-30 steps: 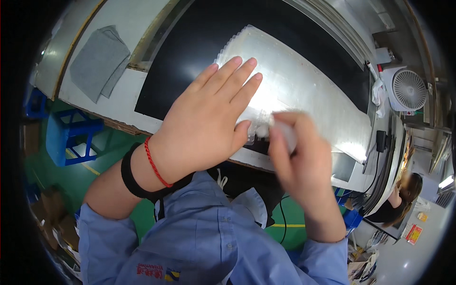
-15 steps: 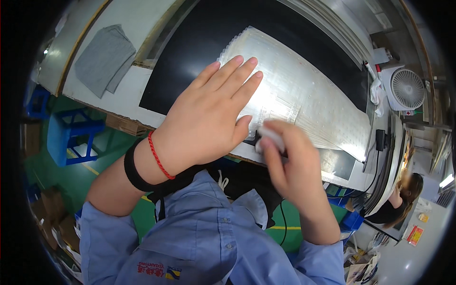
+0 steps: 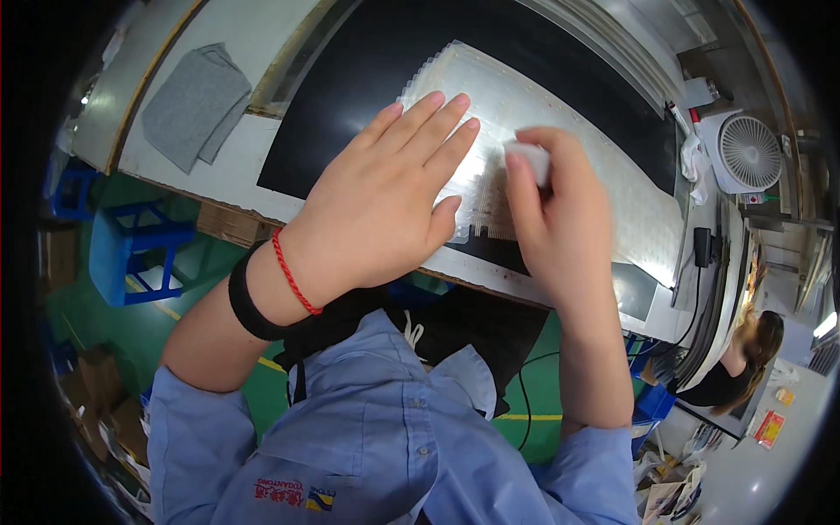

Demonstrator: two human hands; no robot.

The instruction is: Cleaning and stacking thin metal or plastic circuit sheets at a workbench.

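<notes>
A stack of thin, translucent plastic sheets (image 3: 499, 79) with scalloped left edges lies across the black mat (image 3: 341, 96) on the table. Flat on its left part rests my left hand (image 3: 372, 197), fingers stretched out and slightly spread, holding nothing. My right hand (image 3: 573, 206) is over the middle of the sheets, with a small white pad (image 3: 535, 163) pinched between thumb and fingers. Whether the pad is cloth or sponge I cannot make out. The palm hides part of the sheets beneath it.
A folded grey cloth (image 3: 197, 105) lies at the table's left end. A white fan (image 3: 749, 154) stands at the far right, near a black adapter (image 3: 702, 248) with a cable. Blue stools (image 3: 136, 258) are on the green floor at left. Another person (image 3: 735, 372) sits at right.
My right hand has moved away from me, with the white pad, from the sheets' near edge to their middle. My left hand stays almost in place on the sheets, shifting slightly away.
</notes>
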